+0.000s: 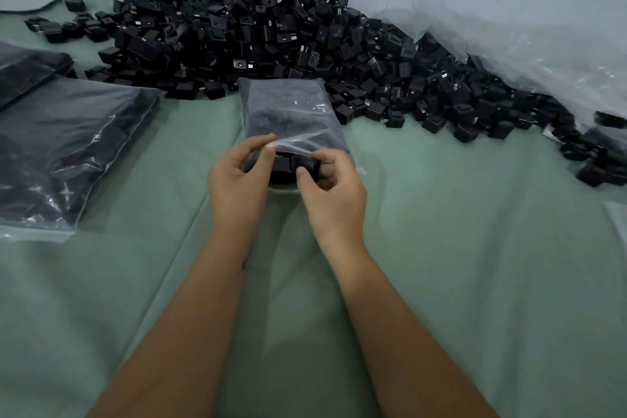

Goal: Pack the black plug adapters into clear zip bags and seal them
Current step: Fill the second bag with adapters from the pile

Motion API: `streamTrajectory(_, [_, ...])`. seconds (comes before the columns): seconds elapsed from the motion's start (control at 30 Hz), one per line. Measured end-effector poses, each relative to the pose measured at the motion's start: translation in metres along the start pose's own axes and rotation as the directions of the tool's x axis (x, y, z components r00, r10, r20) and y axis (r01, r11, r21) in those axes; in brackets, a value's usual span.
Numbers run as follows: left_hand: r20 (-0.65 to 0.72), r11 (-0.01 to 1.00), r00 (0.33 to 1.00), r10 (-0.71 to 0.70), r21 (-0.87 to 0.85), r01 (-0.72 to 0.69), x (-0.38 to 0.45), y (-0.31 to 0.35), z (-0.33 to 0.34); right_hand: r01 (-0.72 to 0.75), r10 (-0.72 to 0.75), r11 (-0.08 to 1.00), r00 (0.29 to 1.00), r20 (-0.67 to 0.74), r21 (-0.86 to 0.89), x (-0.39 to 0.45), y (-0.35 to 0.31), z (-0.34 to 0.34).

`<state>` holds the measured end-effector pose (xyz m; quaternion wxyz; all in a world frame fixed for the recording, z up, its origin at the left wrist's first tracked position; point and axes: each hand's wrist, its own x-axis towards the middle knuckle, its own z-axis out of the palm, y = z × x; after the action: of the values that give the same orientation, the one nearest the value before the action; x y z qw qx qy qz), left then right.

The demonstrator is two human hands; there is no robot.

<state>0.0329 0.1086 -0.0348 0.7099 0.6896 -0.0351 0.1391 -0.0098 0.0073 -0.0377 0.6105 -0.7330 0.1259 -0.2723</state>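
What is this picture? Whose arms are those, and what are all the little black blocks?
There is no machine here, just a person. The camera sits on their head and looks down, so you see their own arms. The little blocks are plug adapters, heaped in a big pile on a green cloth. The person is packing them into a clear bag. The left hand pinches the bag's open edge, and the right hand holds the mouth too, with adapters showing inside. On the left lie filled bags of adapters. Crinkly clear plastic lies at the back right.
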Motion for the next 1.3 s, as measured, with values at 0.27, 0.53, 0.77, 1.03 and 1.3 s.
streamTrajectory(0.27, [-0.005, 0.996, 0.996, 0.089, 0.011, -0.089, -0.003, 0.003, 0.001, -0.121, 0.125, 0.989, 0.991, -0.046, 0.083, -0.002, -0.002, 0.01])
streamTrajectory(0.53, [0.06, 0.982, 0.998, -0.016, 0.19, 0.004, 0.004, -0.004, -0.001, -0.046, 0.056, 0.984, 0.997, 0.051, -0.171, -0.001, -0.001, 0.009])
streamTrajectory(0.77, [0.064, 0.975, 0.997, -0.037, 0.22, 0.022, 0.005, -0.002, -0.002, 0.135, -0.113, 0.919, 0.99, 0.082, -0.37, -0.01, -0.006, -0.001])
streamTrajectory(1.03, [-0.001, 0.995, 1.0, -0.018, 0.093, 0.018, 0.003, -0.003, -0.003, 0.371, -0.235, 0.723, 0.925, 0.297, -0.583, -0.01, 0.001, -0.001])
streamTrajectory(1.3, [-0.014, 0.957, 0.986, 0.166, 0.242, -0.158, 0.002, -0.006, -0.002, 0.472, -0.273, 0.658, 0.876, 0.398, -0.587, 0.0, 0.0, 0.005])
